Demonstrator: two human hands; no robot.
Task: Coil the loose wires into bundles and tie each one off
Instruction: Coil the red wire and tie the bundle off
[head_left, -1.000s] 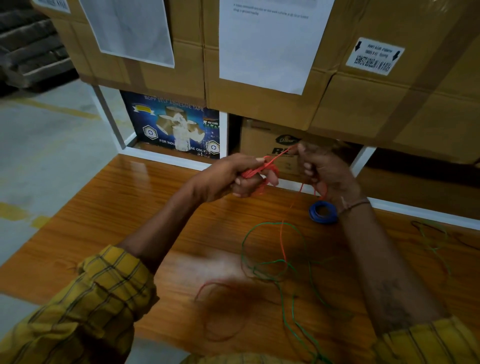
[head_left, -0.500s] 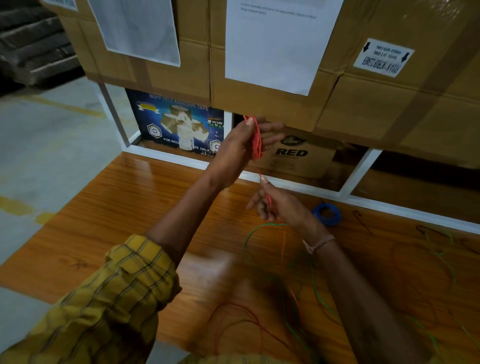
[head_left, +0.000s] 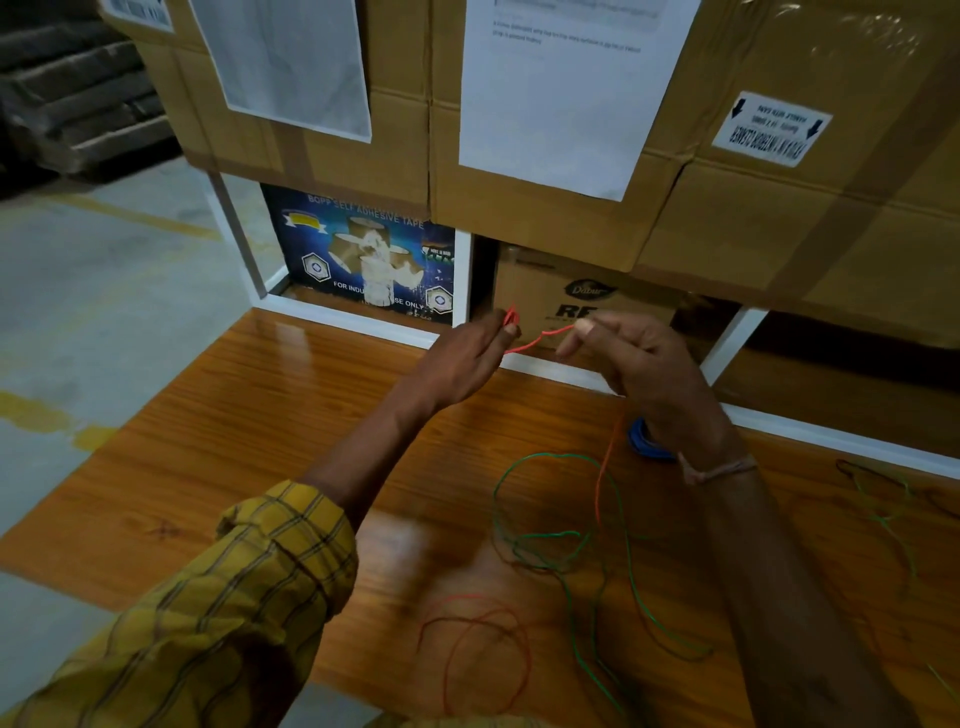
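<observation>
Warehouse corner, dim light, glossy wood table (head_left: 218, 415) up against stacked cartons (head_left: 545, 218). Red wire (head_left: 535, 340) runs between both hands, raised above the table's far edge. Left hand (head_left: 462, 358) pinches a small red loop at its fingertips, fingers curled round it. Right hand (head_left: 644, 364) pinches the other end of that short span btwn thumb and forefinger; from under it the wire drops, orange-red, down to the table and ends in loose rings near the front edge. Green wire (head_left: 550, 540) sprawls on the table below the hands, one big loop and a tangle, tails running off toward the front. More thin green strands (head_left: 893, 514) lie far right, well apart. Blue coil (head_left: 644, 441), one, sits on the table just beside the right wrist, partly hidden by it. Behind: 2 white paper sheets (head_left: 561, 98) taped on cartons, 1 printed label (head_left: 769, 130) upside down, a blue tape box (head_left: 363, 254) and a brown box (head_left: 587, 291) in the low shelf w/ white frame (head_left: 462, 280). Grey concrete floor (head_left: 104, 291) to the left, yellow marks on it. Yellow plaid sleeve (head_left: 208, 613) on the left arm, thread band (head_left: 722, 470) on the right wrist.
</observation>
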